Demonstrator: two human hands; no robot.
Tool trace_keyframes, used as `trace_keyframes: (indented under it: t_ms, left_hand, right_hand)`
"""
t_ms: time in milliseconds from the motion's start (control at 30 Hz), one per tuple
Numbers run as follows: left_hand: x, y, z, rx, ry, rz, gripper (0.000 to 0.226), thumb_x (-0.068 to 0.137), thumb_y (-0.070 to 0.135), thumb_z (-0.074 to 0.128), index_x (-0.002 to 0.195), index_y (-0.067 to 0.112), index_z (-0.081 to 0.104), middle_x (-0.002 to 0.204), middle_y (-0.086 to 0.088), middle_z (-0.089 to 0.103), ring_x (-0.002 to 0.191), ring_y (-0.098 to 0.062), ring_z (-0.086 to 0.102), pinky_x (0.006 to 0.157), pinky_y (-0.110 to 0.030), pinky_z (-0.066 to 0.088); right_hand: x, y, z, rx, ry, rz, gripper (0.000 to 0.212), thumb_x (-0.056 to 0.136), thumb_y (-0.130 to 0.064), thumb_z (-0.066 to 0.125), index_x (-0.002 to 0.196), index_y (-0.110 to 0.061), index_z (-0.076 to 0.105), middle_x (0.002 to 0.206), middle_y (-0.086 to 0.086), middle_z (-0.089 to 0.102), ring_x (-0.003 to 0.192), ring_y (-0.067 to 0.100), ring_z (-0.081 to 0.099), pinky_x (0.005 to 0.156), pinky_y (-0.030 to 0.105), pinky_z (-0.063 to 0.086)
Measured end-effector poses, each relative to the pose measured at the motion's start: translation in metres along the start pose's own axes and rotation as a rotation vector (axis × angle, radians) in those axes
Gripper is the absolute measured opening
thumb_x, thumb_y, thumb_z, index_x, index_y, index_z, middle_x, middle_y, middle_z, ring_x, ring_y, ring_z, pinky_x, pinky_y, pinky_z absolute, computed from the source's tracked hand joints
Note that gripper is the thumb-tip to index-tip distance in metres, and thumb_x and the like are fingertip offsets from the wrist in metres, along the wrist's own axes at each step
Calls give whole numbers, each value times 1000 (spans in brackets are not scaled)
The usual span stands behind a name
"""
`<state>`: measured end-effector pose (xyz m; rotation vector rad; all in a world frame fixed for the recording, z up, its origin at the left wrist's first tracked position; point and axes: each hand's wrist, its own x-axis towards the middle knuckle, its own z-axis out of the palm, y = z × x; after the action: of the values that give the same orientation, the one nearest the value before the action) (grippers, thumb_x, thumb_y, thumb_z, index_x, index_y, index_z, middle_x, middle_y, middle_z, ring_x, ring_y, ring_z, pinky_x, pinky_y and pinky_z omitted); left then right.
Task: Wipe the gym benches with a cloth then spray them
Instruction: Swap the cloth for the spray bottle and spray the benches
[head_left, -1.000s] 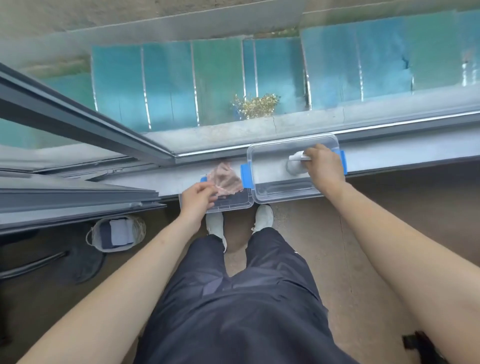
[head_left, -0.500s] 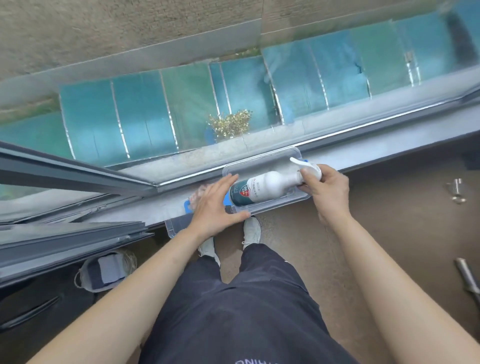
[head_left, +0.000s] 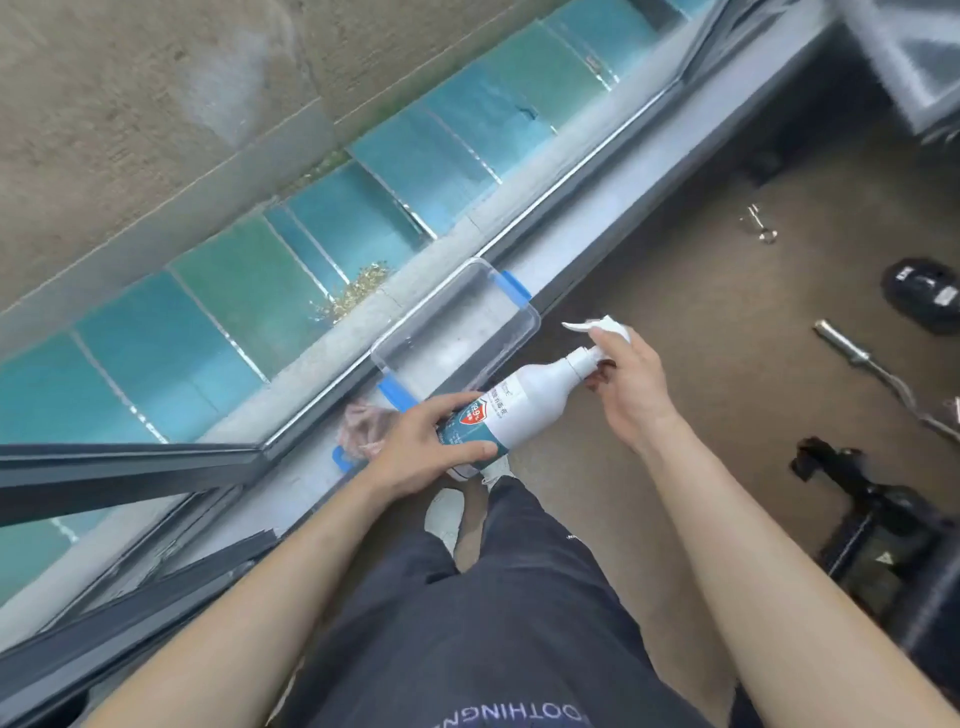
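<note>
A white spray bottle (head_left: 524, 400) with a teal label and a white trigger head lies tilted in the air between my hands, over the edge of the window sill. My left hand (head_left: 423, 449) grips its lower, teal end. My right hand (head_left: 631, 387) holds the neck just under the trigger head. A pinkish cloth (head_left: 363, 428) lies crumpled on the sill behind my left hand, partly hidden by it. No gym bench is in view.
A clear plastic box (head_left: 457, 327) with blue clips sits on the grey sill (head_left: 597, 234) below the window. On the brown floor to the right lie a metal bar (head_left: 872, 369), a black weight (head_left: 924, 296) and dark equipment (head_left: 893, 545).
My right hand lifted the spray bottle out of the clear box and toward me. My left hand left the cloth and took hold of the bottle's base. The view swung right.
</note>
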<state>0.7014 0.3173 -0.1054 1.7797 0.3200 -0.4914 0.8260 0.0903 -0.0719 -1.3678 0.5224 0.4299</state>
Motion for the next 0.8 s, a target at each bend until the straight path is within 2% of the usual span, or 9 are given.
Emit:
trace_keyframes:
  t_ms: [67,100,167,233,300,433,500,600,800]
  left_hand:
    - [-15,5,22,-68,-127,12,47,81,13,87,124,25,69,110,13,76,97,5,68,85,-13,50]
    - [-23,8,32,-109,-177,5,46,83,16,86,125,23,70,113,11,77,102,-2,70,87,-18,53]
    - [-37,11,52,-140,-278,-8,49,80,31,84,127,23,71,120,3,76,113,-18,70,95,-32,56]
    - [-51,14,71,-140,-377,-28,51,79,37,83,127,23,72,121,-3,75,114,-27,70,97,-41,57]
    - [-66,16,90,-106,-447,-35,48,80,33,83,125,20,72,118,-4,76,110,-23,71,94,-37,57]
    - [-106,20,137,4,-634,-11,59,76,27,87,130,20,66,121,-4,74,113,-22,70,94,-33,57]
    - [-126,20,164,99,-697,25,65,70,20,91,130,20,66,120,-3,74,108,-18,72,87,-24,56]
    - [-155,19,212,216,-746,28,56,70,10,94,120,16,69,109,0,78,98,-12,75,78,-17,55]
    - [-231,9,329,354,-934,-4,61,63,23,93,117,13,67,101,-5,80,90,-17,75,83,-28,60]
  right_hand:
    - [-33,14,-16,126,68,-16,22,91,-28,67,110,-16,68,79,-5,59,69,10,53,62,25,43]
    - [-49,21,-23,193,104,-28,25,90,-30,68,111,-16,67,80,-7,60,72,10,55,64,23,46]
    - [-81,36,-42,312,169,-56,17,95,-22,67,109,-15,63,87,-9,66,83,17,64,68,26,53]
    - [-111,51,-63,389,224,-78,7,99,-16,61,106,-14,61,105,-8,68,97,29,70,70,35,58]
    - [-140,64,-86,421,296,-114,3,100,-13,59,101,-16,60,117,-1,64,92,29,73,69,38,60]
    - [-204,89,-139,567,555,-129,23,93,-9,68,110,-14,54,107,4,68,68,21,70,57,31,57]
    - [-240,103,-171,660,668,-130,27,89,-9,72,110,-16,57,105,4,68,68,21,70,57,31,57]
    - [-301,134,-221,807,820,-167,24,88,-9,74,106,-18,60,99,1,69,72,23,70,61,35,59]
    - [-427,214,-312,1046,1124,-230,23,89,-10,73,107,-14,59,96,3,68,76,24,74,62,38,59]
